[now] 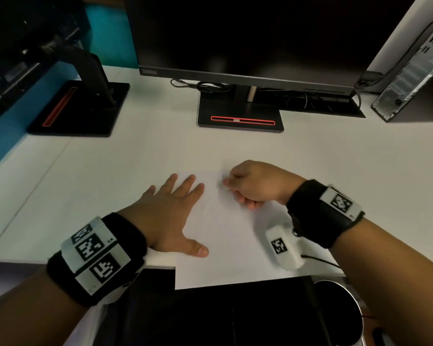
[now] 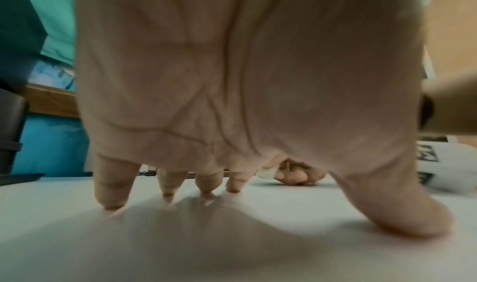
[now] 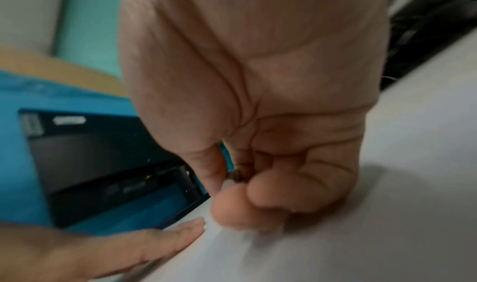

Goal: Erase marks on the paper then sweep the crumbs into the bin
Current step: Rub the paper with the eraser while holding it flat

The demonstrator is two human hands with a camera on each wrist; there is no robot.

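A white sheet of paper (image 1: pixel 225 240) lies on the white desk (image 1: pixel 110 183), its near edge hanging over the desk's front. My left hand (image 1: pixel 183 216) presses flat on the sheet's left part, fingers straight and spread; the left wrist view shows its fingertips (image 2: pixel 111 194) and thumb on the paper (image 2: pixel 232 245). My right hand (image 1: pixel 231 182) is curled at the sheet's top right and pinches a small white eraser (image 2: pixel 267 173), whose dark worn end (image 3: pixel 234 176) shows between thumb and fingers. Faint grey marks beside those fingers are blurred. A round metal-rimmed bin (image 1: pixel 345 308) stands below the desk's front right.
A dark monitor (image 1: pixel 248 33) on a black base (image 1: pixel 240 113) stands straight behind the paper, with cables under it. A second monitor stand (image 1: pixel 80 108) is at the back left, a computer tower (image 1: pixel 410 71) at the back right. A dark surface lies below the desk front.
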